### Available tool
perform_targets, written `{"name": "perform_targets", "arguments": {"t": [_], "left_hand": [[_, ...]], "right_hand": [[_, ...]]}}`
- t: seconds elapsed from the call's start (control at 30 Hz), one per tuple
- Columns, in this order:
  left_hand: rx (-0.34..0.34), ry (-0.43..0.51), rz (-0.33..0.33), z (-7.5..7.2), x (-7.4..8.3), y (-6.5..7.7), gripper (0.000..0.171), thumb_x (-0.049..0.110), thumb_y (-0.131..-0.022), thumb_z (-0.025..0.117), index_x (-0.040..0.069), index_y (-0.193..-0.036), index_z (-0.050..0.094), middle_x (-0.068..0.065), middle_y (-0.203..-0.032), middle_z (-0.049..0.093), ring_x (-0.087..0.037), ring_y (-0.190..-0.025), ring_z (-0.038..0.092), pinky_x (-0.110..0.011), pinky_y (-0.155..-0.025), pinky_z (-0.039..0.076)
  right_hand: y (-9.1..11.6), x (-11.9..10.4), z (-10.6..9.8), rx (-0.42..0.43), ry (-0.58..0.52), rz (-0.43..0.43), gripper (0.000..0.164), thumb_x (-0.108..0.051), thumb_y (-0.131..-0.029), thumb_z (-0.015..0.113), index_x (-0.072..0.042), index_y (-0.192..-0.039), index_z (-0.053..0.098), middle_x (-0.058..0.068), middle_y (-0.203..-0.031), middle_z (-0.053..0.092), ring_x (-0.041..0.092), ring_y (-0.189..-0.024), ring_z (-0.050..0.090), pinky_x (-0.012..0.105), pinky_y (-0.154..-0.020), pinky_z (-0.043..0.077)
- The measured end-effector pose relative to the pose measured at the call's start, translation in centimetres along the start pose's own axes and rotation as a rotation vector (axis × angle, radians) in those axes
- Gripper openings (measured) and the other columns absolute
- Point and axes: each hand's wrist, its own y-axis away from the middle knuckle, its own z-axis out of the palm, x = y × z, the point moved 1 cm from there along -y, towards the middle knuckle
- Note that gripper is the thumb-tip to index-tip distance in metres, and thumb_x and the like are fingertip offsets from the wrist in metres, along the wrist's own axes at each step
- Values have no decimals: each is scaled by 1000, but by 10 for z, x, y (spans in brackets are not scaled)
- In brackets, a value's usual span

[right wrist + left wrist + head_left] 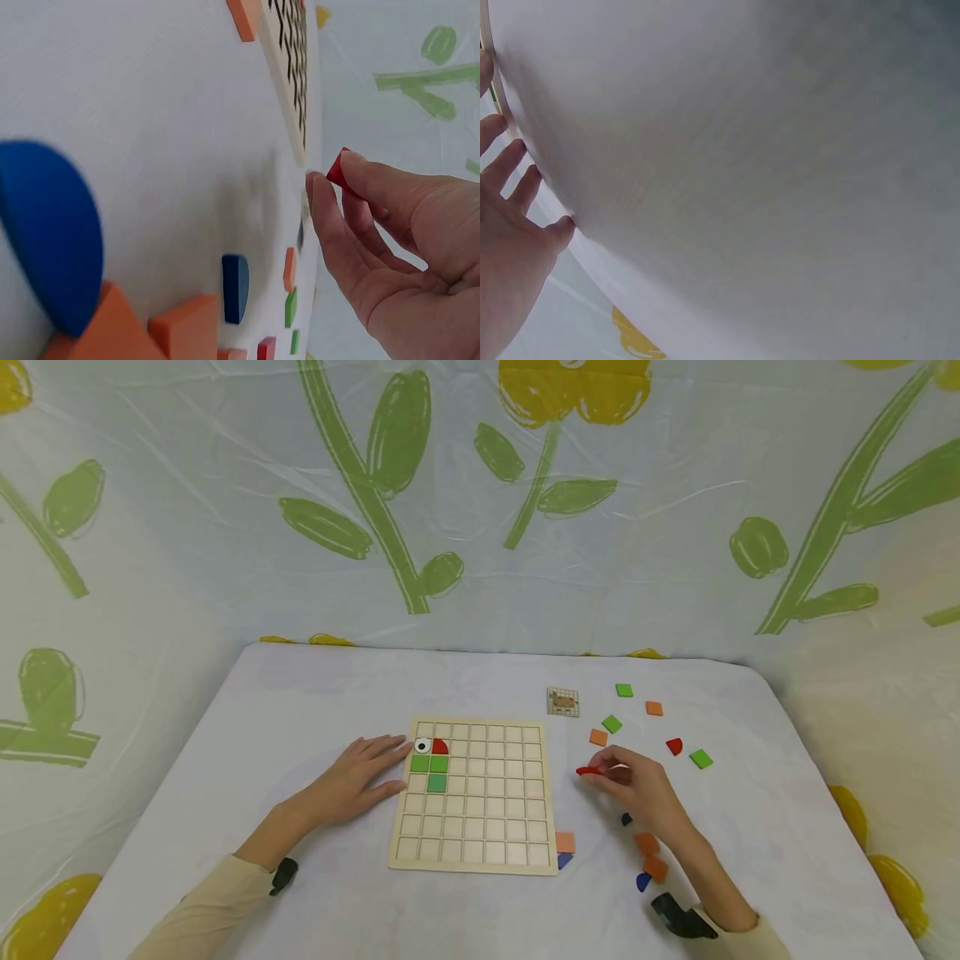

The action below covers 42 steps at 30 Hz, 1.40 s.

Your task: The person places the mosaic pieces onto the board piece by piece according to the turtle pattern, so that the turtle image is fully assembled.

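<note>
A pale wooden grid board [476, 827] lies on the table before me. In its upper left cells sit a round eye piece [422, 746], a red quarter-circle [440, 747], two light green squares [420, 764] and a darker green square [437, 783]. My left hand [356, 781] rests with fingers spread at the board's left edge. To the right of the board, my right hand [630, 783] pinches a small red piece [337, 171] between thumb and fingers, above the table.
A small picture card [563, 702] lies beyond the board's right corner. Loose green [701, 759], orange [655, 708], red [675, 747] and blue pieces [643, 882] are scattered at the right. An orange square [566, 842] lies against the board's right edge.
</note>
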Motion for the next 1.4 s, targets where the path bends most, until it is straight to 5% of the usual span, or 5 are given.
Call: {"name": "perform_targets", "arguments": {"t": [0.17, 0.77, 1.4], "left_hand": [[1, 0, 0, 1, -2, 0, 63, 32, -101, 68, 7, -155, 47, -16, -158, 44, -38, -146, 37, -64, -118, 23], [43, -9, 33, -1, 1, -1, 62, 28, -99, 70, 5, -153, 49, -20, -155, 47, -42, -142, 41, -62, -115, 29], [21, -6, 13, -1, 0, -1, 63, 30, -100, 70, 6, -154, 47, -17, -157, 45, -40, -144, 39, -59, -117, 29]], "right_hand": [[-7, -8, 9, -47, -31, -21, 17, -7, -86, 84, -9, -97, 71, 0, -94, 70, 19, -87, 70, 28, -83, 60], [-29, -34, 45, -146, -172, -97, 22, -10, -92, 78, -6, -113, 76, 3, -107, 73, 16, -89, 71, 23, -82, 58], [-46, -74, 88, -266, -233, -144, 20, -6, -94, 76, -1, -113, 72, 1, -98, 74, 15, -89, 69, 24, -83, 58]]}}
